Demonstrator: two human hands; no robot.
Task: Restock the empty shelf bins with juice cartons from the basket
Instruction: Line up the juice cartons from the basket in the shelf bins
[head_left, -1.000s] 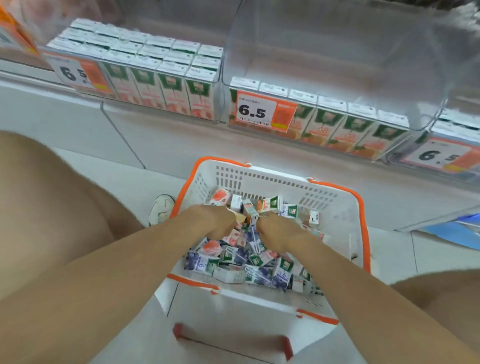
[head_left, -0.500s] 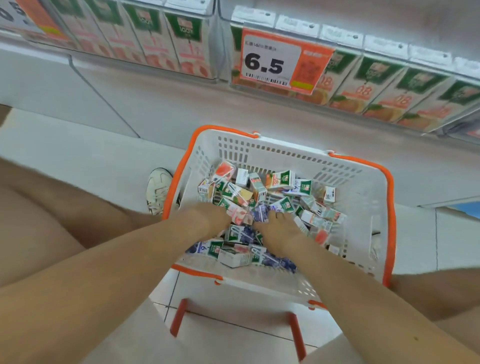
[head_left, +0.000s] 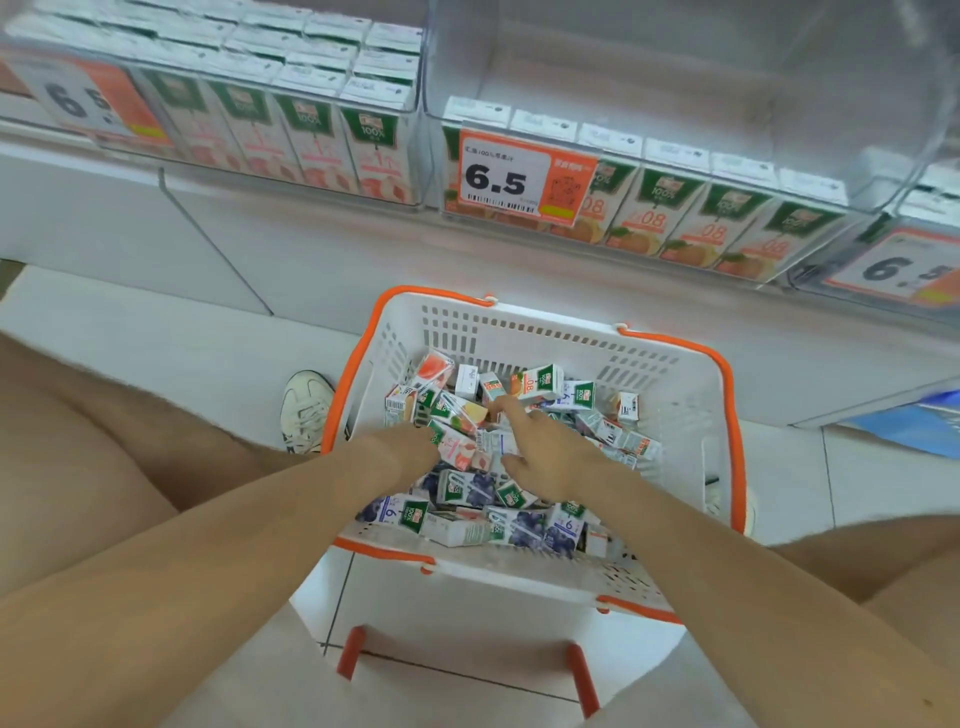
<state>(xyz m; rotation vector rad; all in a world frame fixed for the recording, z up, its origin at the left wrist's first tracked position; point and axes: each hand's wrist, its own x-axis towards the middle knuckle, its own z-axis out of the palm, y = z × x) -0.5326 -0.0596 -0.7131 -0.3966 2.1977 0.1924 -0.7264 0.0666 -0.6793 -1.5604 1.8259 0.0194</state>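
Juice cartons (head_left: 498, 499) lie in a messy heap in the white basket (head_left: 680, 395) with the orange rim. They point every which way. A pink carton (head_left: 460, 446) lies flat near the middle, its long side slanting from its green end by the left hand (head_left: 408, 447) down toward the right. That hand's fingers are tucked in under it, so I cannot tell if they hold it. The right hand (head_left: 556, 452) is spread out with straight fingers, touching the heap and holding nothing. An orange carton (head_left: 537, 382) lies sideways near the far wall. The basket sits on the pale floor (head_left: 156, 332) beside a white shoe (head_left: 306, 410). Above, clear shelf bins (head_left: 675, 93) hold upright cartons (head_left: 670, 208) behind a 6.5 price tag (head_left: 506, 179).
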